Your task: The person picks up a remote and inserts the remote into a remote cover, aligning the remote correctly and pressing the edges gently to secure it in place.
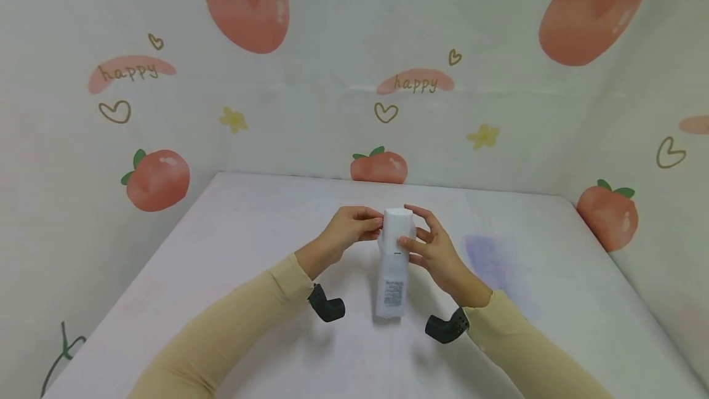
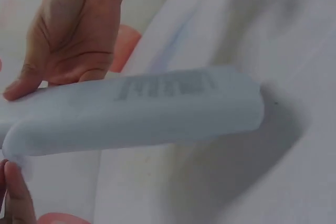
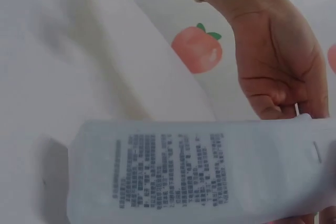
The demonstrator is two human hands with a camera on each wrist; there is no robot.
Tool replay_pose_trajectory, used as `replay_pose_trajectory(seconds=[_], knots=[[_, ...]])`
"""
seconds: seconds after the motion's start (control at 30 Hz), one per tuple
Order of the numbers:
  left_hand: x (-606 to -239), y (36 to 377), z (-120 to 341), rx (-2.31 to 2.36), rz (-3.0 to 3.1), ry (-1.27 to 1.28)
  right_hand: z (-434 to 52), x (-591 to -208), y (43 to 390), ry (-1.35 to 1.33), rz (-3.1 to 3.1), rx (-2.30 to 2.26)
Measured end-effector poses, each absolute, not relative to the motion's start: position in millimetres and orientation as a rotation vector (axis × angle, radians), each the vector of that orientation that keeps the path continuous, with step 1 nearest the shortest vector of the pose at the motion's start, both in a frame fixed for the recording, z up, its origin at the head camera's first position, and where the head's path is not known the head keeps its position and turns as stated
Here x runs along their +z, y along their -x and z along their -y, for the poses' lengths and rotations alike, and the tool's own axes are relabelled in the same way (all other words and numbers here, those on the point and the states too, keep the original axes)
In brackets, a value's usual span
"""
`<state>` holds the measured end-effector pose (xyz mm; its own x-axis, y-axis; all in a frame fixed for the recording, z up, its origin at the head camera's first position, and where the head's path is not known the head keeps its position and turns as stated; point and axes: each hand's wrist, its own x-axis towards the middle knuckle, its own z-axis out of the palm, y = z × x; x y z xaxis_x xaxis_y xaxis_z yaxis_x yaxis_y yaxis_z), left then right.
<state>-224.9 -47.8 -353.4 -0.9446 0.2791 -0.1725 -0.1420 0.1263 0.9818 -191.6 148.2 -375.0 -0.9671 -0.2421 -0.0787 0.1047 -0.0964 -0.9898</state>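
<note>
Two hands are meeting at the top of one white bottle [image 1: 394,263], and we are seeing them from three sides. In the head view the left hand [image 1: 350,231] is pinching the bottle's cap end from its left with curled fingers, while the right hand [image 1: 436,250] is wrapping its fingers and thumb around the upper part from the right. The bottle is standing between them near the middle of the white table [image 1: 232,233], its base on or just above the cloth; we cannot tell which. Its printed label is facing us.

We are counting one bottle, two hands, two beige sleeves and two dark wrist mounts, one [image 1: 327,305] under the left wrist and one [image 1: 447,326] under the right.

The left wrist view is showing the bottle [image 2: 142,111] lying across the frame, with the right hand's palm [image 2: 73,30] behind it and a left fingertip [image 2: 18,192] at the cap end, hidden from the head camera. The right wrist view is showing the label's grey print on the bottle [image 3: 199,174] up close, too blurred to read, and the left hand [image 3: 278,66] beyond it.

Around the table, a backdrop [image 1: 332,79] printed with peaches, hearts and "happy" is hanging.
</note>
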Motion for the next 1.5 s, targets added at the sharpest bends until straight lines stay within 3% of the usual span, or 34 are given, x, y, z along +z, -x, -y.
replay_pose_trajectory(seconds=[0.63, 0.97, 1.5], knots=[[-359, 226, 41, 1.892, -1.777, 0.078, -153, -371, 194, 0.244, -1.937, -2.214], [-353, 228, 52, 1.69, -1.943, -0.125, -151, -369, 192, 0.274, -1.962, -2.13], [-351, 227, 51, 1.761, -1.898, -0.121, -148, -364, 199, 0.225, -2.036, -2.073]])
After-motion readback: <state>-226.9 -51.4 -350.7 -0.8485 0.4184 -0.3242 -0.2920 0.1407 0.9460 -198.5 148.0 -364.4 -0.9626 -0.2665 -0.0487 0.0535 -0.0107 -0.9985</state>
